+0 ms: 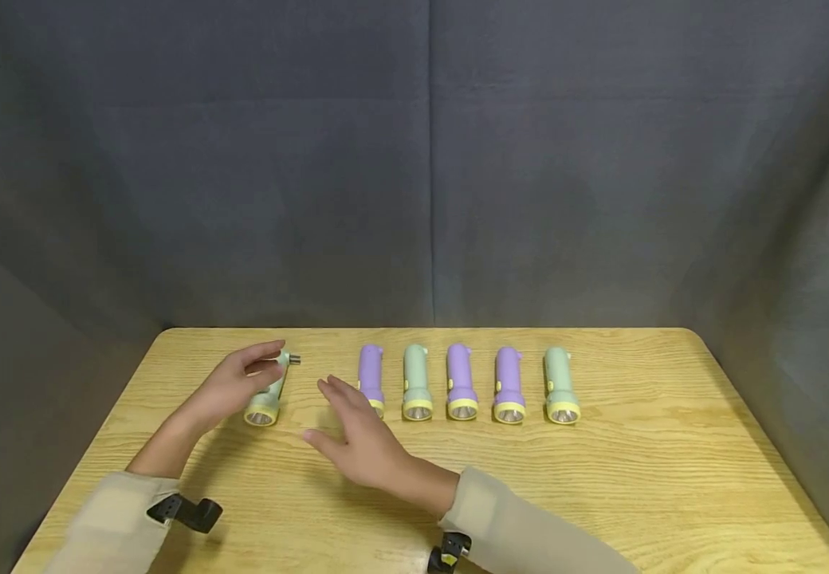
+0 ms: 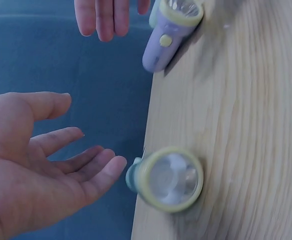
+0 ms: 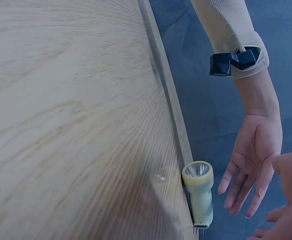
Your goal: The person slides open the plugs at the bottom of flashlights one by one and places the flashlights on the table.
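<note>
My left hand [image 1: 235,387] hovers over a pale green flashlight [image 1: 268,402] at the left of the table, its fingers loosely bent. Metal plug prongs [image 1: 295,359] stick out sideways from that flashlight's back end. In the left wrist view, a gap separates the left hand [image 2: 51,165] from the green flashlight [image 2: 170,179]. My right hand [image 1: 364,442] is held above the table with fingers extended and nothing in its grasp. Nearest to it lies a purple flashlight [image 1: 370,371], partly hidden behind the fingers. The right wrist view shows the left palm [image 3: 256,150] beside the green flashlight [image 3: 201,202].
Right of the purple flashlight, several more lie in a row, lenses toward me: green [image 1: 416,375], purple [image 1: 461,371], purple [image 1: 508,375] and green [image 1: 559,375]. Beneath them is a wooden table [image 1: 644,494]. A dark curtain [image 1: 565,199] hangs behind.
</note>
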`<action>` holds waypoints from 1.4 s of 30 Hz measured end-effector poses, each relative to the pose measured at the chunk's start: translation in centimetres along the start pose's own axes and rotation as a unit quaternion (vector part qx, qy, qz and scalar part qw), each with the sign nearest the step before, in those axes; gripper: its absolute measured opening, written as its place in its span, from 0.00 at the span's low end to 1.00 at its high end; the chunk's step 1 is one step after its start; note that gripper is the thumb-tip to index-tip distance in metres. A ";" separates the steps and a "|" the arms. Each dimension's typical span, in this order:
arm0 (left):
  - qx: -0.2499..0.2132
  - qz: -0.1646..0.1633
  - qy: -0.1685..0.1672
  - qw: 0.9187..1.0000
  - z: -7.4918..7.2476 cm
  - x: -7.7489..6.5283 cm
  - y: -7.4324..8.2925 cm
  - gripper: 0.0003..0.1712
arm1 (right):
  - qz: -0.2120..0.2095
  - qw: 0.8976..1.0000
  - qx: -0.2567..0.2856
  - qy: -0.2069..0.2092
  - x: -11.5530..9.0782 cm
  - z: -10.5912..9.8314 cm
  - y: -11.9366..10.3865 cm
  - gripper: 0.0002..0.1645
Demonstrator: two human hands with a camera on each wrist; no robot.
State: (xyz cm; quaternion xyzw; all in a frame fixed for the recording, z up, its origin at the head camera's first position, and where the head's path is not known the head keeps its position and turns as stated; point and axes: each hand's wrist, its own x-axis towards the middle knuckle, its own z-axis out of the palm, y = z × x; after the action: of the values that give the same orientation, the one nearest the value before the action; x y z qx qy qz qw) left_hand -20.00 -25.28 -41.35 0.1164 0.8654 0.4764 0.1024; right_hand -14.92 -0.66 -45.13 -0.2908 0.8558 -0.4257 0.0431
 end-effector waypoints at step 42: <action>-0.159 -0.060 -0.002 0.985 8.9 6.8 -0.1 0.33 | 0.111 0.988 0.057 0.090 0.5 0.7 5.3 0.46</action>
State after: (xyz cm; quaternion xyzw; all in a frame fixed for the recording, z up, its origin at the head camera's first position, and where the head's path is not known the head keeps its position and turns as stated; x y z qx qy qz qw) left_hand -23.93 -16.19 -46.58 0.0479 0.7836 0.6010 0.1498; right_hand -17.52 1.07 -49.49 -0.1514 0.8578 -0.4903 0.0297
